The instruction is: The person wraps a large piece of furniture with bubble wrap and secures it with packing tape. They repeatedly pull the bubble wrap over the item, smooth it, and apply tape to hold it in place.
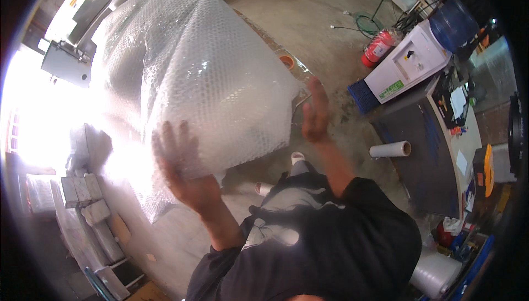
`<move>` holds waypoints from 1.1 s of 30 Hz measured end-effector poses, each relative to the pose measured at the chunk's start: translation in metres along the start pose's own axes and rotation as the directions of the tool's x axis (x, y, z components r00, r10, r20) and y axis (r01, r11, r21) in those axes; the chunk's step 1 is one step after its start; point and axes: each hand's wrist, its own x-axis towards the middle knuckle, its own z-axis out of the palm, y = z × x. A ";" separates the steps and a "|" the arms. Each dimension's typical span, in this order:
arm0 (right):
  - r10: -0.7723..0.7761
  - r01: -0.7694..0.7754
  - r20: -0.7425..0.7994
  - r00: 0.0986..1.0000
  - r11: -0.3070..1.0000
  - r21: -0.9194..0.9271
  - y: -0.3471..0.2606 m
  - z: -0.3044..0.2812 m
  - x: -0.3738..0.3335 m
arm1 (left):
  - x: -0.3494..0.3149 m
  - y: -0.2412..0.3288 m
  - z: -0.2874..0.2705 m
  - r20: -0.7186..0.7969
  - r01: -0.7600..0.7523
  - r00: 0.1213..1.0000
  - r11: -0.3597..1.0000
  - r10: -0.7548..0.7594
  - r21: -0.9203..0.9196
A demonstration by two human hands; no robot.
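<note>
A wide sheet of clear bubble wrap (215, 80) drapes over a table, with something bulky under it that I cannot make out. Its near edge hangs toward me. My left hand (184, 171) is open, fingers spread over the sheet's near left part; slight blur hides whether it touches. My right hand (316, 112) is raised just beyond the sheet's right edge, open with its fingers stretched upward and nothing in them. Past the right hand, a roll of orange tape (286, 62) lies on the uncovered strip of tabletop (264, 39).
At the right stand a water dispenser (408, 61) with a blue bottle, a red fire extinguisher (379, 47) and a desk (421, 152). A roll of plastic film (390, 149) is beside the desk. Wrapped grey blocks (82, 191) are stacked at the left. Green hose (368, 24) lies on the floor.
</note>
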 end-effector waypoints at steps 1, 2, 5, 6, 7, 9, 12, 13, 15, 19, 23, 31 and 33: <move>0.032 -0.029 -0.080 0.996 0.999 0.029 -0.003 0.009 -0.001 | 0.003 0.005 -0.001 -0.060 0.006 0.998 1.000 -0.006 0.010; 0.045 -0.031 -0.176 0.983 0.996 0.081 -0.008 0.017 -0.002 | 0.004 0.009 -0.001 -0.001 -0.021 1.000 1.000 0.021 0.013; 0.079 -0.004 0.294 0.953 0.969 -0.247 -0.050 0.064 -0.021 | -0.009 0.013 0.013 0.039 -0.015 0.999 0.999 0.013 0.045; 0.082 0.058 0.343 0.936 0.923 -0.380 -0.062 0.075 -0.024 | -0.022 0.007 0.023 0.117 -0.032 0.993 0.998 0.025 0.056; 0.101 0.049 0.375 0.921 0.928 -0.370 -0.062 0.076 -0.023 | -0.039 -0.005 0.036 0.160 -0.050 0.986 0.995 0.036 0.083; 0.037 0.129 0.426 0.904 0.926 -0.355 -0.060 0.073 -0.018 | -0.061 -0.028 0.061 0.135 -0.017 0.991 0.997 0.006 0.081; -0.153 0.080 0.461 0.874 0.981 0.175 -0.036 0.038 -0.015 | -0.083 -0.049 0.083 -0.020 0.088 0.996 0.996 -0.088 0.013; -0.108 0.051 0.359 0.927 0.985 0.163 -0.030 0.027 -0.016 | -0.086 -0.053 0.086 -0.030 0.074 0.997 0.997 -0.074 -0.007; -0.056 0.034 0.116 0.992 0.983 0.183 -0.017 0.014 -0.021 | -0.092 -0.062 0.086 -0.018 0.062 0.998 0.997 -0.063 -0.043; -0.049 0.107 0.453 0.890 0.989 -0.104 0.000 0.042 -0.043 | -0.118 -0.099 0.074 -0.364 0.404 0.866 0.909 -0.343 0.105; -0.047 0.146 0.523 0.851 0.978 -0.150 0.016 0.079 -0.065 | -0.125 -0.149 0.064 -0.240 0.285 0.953 0.809 -0.184 0.514; -0.193 0.182 0.169 0.967 0.980 0.081 0.054 0.013 -0.046 | -0.127 -0.157 0.070 -0.232 0.326 0.921 0.945 -0.314 0.014; -0.144 0.138 0.246 0.959 0.990 0.042 0.047 0.015 -0.039 | -0.127 -0.161 0.072 -0.309 0.439 0.851 0.898 -0.426 -0.028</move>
